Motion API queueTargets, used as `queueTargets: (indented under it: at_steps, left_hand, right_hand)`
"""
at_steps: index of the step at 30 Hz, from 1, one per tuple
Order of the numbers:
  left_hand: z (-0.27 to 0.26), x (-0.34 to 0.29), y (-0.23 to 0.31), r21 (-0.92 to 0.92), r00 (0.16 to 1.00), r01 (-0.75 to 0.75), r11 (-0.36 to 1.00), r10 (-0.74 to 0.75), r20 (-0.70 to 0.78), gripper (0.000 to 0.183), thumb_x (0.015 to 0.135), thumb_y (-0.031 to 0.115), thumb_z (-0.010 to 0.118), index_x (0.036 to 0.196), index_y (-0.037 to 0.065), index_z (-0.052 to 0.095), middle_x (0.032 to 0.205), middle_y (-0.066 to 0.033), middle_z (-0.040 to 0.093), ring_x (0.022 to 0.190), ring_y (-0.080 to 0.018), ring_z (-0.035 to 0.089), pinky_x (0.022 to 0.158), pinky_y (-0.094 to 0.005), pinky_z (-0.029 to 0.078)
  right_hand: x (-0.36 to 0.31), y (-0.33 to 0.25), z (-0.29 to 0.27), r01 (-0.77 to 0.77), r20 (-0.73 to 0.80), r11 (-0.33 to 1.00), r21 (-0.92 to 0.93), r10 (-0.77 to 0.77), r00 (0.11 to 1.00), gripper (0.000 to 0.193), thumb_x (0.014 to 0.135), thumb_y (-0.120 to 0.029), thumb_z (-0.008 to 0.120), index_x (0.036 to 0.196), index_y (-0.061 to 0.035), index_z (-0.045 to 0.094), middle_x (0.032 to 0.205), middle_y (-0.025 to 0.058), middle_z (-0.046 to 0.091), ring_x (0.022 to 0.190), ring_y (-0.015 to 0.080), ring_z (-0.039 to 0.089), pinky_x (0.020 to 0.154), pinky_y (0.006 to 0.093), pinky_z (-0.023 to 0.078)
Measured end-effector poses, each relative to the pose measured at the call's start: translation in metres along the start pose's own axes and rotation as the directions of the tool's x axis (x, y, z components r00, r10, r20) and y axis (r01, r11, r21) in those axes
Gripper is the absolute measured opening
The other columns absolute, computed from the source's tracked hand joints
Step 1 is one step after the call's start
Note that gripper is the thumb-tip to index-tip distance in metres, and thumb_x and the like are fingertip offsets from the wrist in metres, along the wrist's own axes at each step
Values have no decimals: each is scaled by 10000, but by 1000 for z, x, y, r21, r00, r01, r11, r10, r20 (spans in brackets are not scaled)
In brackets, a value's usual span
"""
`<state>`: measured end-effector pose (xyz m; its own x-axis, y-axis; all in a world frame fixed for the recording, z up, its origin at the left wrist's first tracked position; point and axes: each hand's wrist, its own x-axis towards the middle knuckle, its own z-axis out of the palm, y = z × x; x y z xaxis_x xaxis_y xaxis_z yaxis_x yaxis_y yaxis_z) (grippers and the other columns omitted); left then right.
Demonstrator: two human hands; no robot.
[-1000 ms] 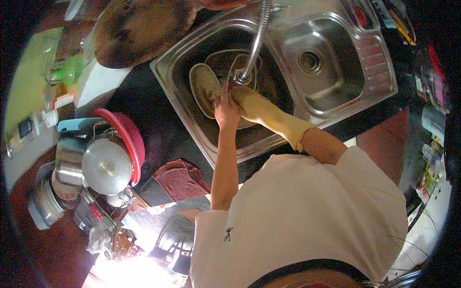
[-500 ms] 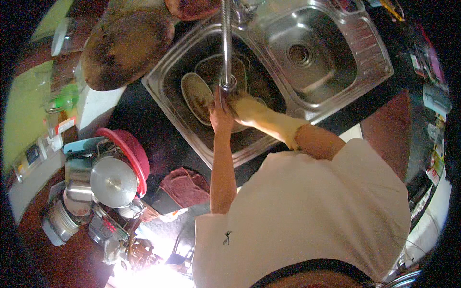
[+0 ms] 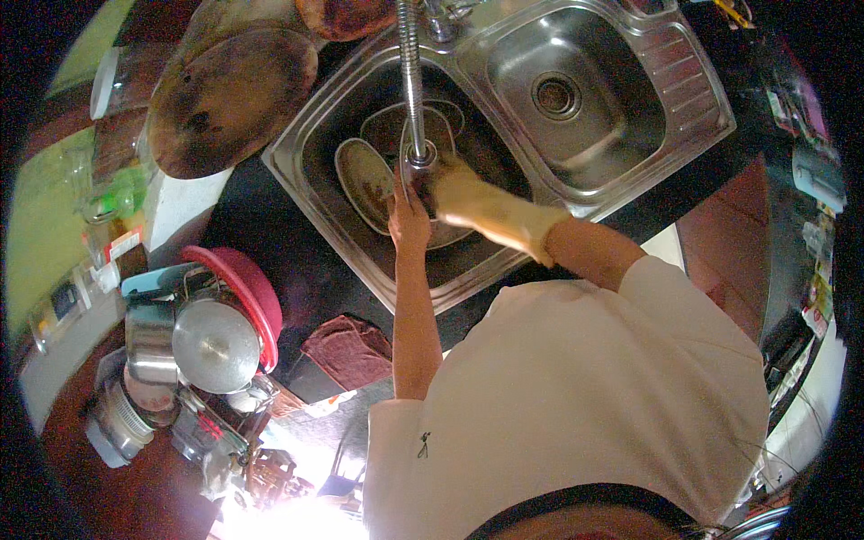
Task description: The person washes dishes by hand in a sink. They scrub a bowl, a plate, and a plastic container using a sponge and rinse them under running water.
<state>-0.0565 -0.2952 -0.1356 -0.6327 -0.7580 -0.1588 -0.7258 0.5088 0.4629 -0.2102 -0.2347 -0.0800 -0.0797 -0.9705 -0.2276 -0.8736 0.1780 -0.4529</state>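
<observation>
Bare left hand pointed twelve o'clock, fingers pinching a pale-rimmed oval dish; cream-gloved right hand angled ten, finger spread unclear.

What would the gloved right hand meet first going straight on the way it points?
The gloved right hand would most likely meet the dish that the left hand appears to hold under the faucet; they look close or touching, but blur and depth leave contact unclear.

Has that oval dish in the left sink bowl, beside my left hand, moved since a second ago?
No, no clear move: judged against the sink rim, the oval dish keeps its place; only the camera's view shifted.
</observation>
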Motion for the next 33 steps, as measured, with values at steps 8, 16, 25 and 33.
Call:
queueTargets:
  at_steps: [8,16,25,33]
  left_hand:
    - [-16,3,28,-213,986,140,967,-115,124,476,981,257,351,1441,187,250,1299,-290,443,1103,-460,494,907,-527,411]
    - [-17,0,3,-312,982,184,932,-159,106,480,979,263,356,1432,128,271,1312,-294,431,1188,-439,444,980,-486,369]
    - [-13,5,-12,198,895,-410,890,435,-98,454,969,215,392,1400,84,334,1243,-285,497,1126,-450,481,912,-493,411]
    - [-13,0,-14,-249,992,85,965,-59,111,465,978,244,364,1393,37,329,1316,-273,450,1213,-422,437,983,-460,369]
  right_hand:
    - [25,17,32,-107,-109,878,467,177,978,275,885,-204,452,1012,-85,665,1036,171,652,948,307,634,891,402,467]
    - [12,-4,11,-60,244,998,28,51,968,211,766,-122,607,938,-19,674,957,193,656,926,357,631,764,435,520]
    - [49,39,28,-222,133,846,484,180,975,243,777,-177,621,983,-52,658,972,210,655,973,368,620,825,411,505]
    - [32,-1,5,-147,274,971,189,91,958,267,798,-131,613,1050,-46,632,1056,202,623,965,316,618,813,428,504]
